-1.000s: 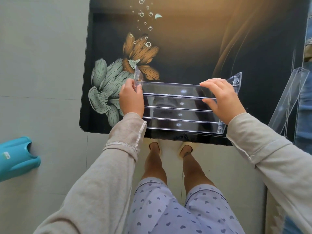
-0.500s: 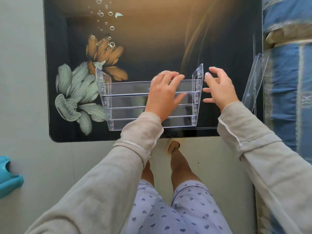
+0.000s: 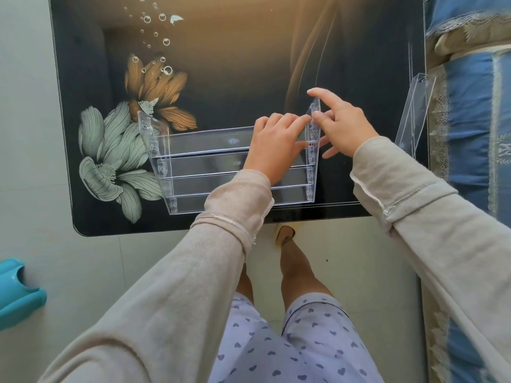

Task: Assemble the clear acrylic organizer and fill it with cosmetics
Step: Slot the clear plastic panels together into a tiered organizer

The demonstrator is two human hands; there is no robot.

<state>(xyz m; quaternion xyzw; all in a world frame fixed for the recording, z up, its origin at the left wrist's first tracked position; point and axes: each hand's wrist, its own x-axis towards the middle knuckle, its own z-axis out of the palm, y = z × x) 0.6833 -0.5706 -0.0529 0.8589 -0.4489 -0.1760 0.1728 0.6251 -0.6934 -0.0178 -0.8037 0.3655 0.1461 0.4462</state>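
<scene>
The clear acrylic tiered organizer (image 3: 204,161) stands on the black floral glass bench (image 3: 249,78). My left hand (image 3: 273,147) lies flat on the tiers with its fingers straight, bracing them. My right hand (image 3: 345,128), fingers extended, presses the right side panel (image 3: 310,178) inward, probably to seat its tabs.

Clear tiered acrylic organizer (image 3: 204,167) — upright on table (image 3: 249,64).

Glossy black table (image 3: 249,64) with orange and pale-green flowers fills the upper frame, warm light reflected at top centre. Pale tiled floor (image 3: 27,134) left and below; blue patterned fabric (image 3: 470,120) at right edge; teal object (image 3: 16,294) lower left.
</scene>
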